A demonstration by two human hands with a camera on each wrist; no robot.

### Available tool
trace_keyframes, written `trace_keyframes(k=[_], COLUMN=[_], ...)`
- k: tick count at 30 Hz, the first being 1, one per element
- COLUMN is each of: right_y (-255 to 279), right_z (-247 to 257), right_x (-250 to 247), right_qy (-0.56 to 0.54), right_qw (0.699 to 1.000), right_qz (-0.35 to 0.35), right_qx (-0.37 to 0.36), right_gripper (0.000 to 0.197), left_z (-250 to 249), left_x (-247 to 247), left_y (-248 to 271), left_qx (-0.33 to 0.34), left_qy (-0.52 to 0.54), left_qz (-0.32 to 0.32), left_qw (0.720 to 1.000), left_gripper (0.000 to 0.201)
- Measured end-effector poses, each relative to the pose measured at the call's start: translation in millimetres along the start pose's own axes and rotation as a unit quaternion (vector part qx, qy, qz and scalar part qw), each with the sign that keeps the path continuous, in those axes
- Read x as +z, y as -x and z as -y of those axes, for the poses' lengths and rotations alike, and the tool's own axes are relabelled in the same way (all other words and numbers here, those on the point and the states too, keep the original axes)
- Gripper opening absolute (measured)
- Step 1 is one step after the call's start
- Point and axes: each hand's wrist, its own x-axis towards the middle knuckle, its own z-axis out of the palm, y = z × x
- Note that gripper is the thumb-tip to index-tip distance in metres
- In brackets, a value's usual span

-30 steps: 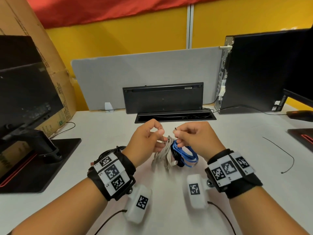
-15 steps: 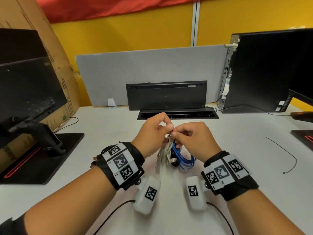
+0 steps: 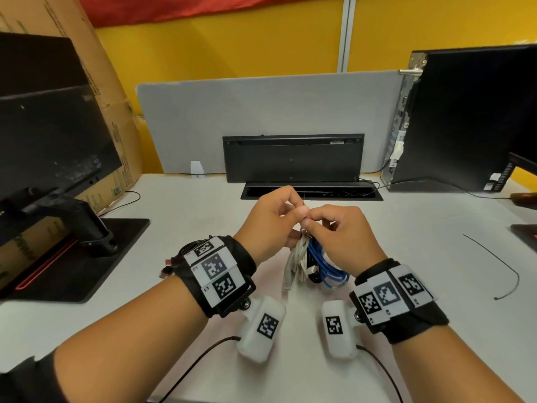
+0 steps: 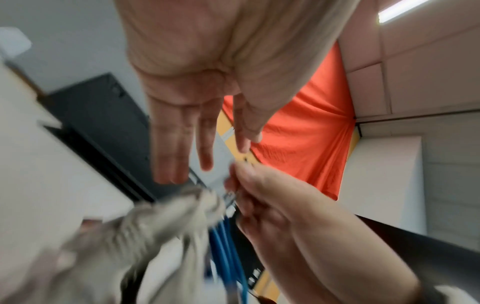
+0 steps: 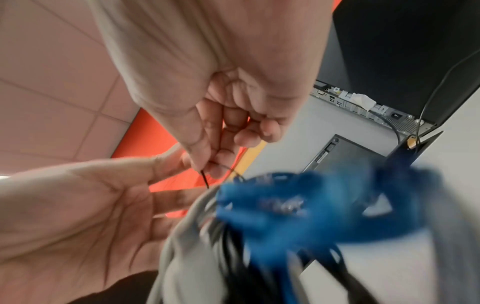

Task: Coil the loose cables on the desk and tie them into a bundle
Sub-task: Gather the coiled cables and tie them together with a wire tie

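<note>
- Left hand [image 3: 271, 221] and right hand [image 3: 343, 237] raised together above the middle of the white desk [image 3: 203, 205], fingertips meeting.
- Thumb and forefinger of each pinching a thin black tie [image 5: 205, 180] at the top of the cable bundle [image 3: 312, 263]; right-hand fingers curled tight, the other fingers of the left straight and spread in the left wrist view.
- Hanging below the pinch: grey loops [image 3: 296, 257] on the left, blue loops [image 3: 328, 266] on the right, black cable between; lowest loops at or just above the desk, contact unclear.
- Wide bare desk surface on every side of the bundle.
- Behind, near the far edge: an open cable slot [image 3: 311, 191] with its black lid [image 3: 292, 158] standing up, then a grey divider panel [image 3: 261, 112].
- At the left: a monitor base [image 3: 78, 257] and arm, cardboard box [image 3: 110, 117] behind, well apart from the hands.
- At the right: a black computer case [image 3: 465, 117] near the back edge, and a second loose black tie [image 3: 499, 263] lying alone on the desk, well apart from the bundle.
- Near edge of the desk under the forearms, with the two white wrist cameras just above it.
</note>
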Motion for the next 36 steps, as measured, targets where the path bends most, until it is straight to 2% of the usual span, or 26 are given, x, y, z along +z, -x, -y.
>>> trace_keyframes(k=[2, 4, 6, 8, 11, 14, 17, 20, 23, 25, 26, 28, 32, 34, 36], right_y=[-1, 0, 1, 2, 3, 4, 4, 4, 4, 5, 6, 5, 5, 3, 2], right_z=[-3, -7, -10, -11, -9, -8, -6, -5, -3, -2, -2, 0, 5, 8, 11], right_x=[-2, -3, -3, -3, -2, 1, 2, 1, 0, 0, 0, 0, 1, 2, 3], right_qy=[0.004, 0.008, 0.014, 0.019, 0.03, 0.029, 0.026, 0.026, 0.037, 0.043, 0.044, 0.045, 0.046, 0.036, 0.037], right_qw=[1.0, 1.0, 1.0, 1.0, 0.999, 0.999, 1.0, 1.0, 0.999, 0.999, 0.999, 0.999, 0.999, 0.998, 0.997], right_qz=[-0.004, -0.007, -0.004, -0.003, -0.004, -0.001, 0.0, -0.001, 0.004, 0.006, 0.007, 0.01, 0.022, 0.04, 0.064], right_qx=[-0.002, 0.003, -0.005, -0.013, -0.019, -0.014, -0.007, -0.001, -0.002, -0.003, -0.003, 0.002, 0.018, 0.033, 0.036], right_gripper=[0.016, 0.018, 0.02, 0.02, 0.021, 0.019, 0.018, 0.018, 0.02, 0.022, 0.022, 0.023, 0.023, 0.022, 0.022], left_z=[0, 1, 3, 7, 17, 29, 42, 56, 61, 60, 60, 55, 34, 25, 20], left_x=[-6, -21, -47, -74, -101, -106, -97, -83, -76, -77, -78, -83, -85, -77, -66], left_y=[-1, -4, -6, -6, -2, 3, 6, 2, -2, -5, -7, -10, -11, -7, -2], left_qx=[-0.008, -0.003, -0.005, -0.033, -0.114, -0.169, -0.183, -0.182, -0.182, -0.179, -0.175, -0.17, -0.105, -0.077, -0.052], left_qy=[-0.026, -0.099, -0.196, -0.292, -0.429, -0.5, -0.533, -0.58, -0.61, -0.608, -0.595, -0.534, -0.28, -0.144, -0.065], left_qz=[-0.01, -0.034, -0.055, -0.053, 0.006, 0.083, 0.147, 0.17, 0.158, 0.14, 0.12, 0.066, -0.012, -0.033, -0.046], left_qw=[1.0, 0.995, 0.979, 0.954, 0.896, 0.845, 0.813, 0.776, 0.755, 0.761, 0.775, 0.826, 0.954, 0.986, 0.996], left_gripper=[0.016, 0.018, 0.02, 0.021, 0.019, 0.021, 0.031, 0.045, 0.034, 0.025, 0.023, 0.023, 0.018, 0.016, 0.015])
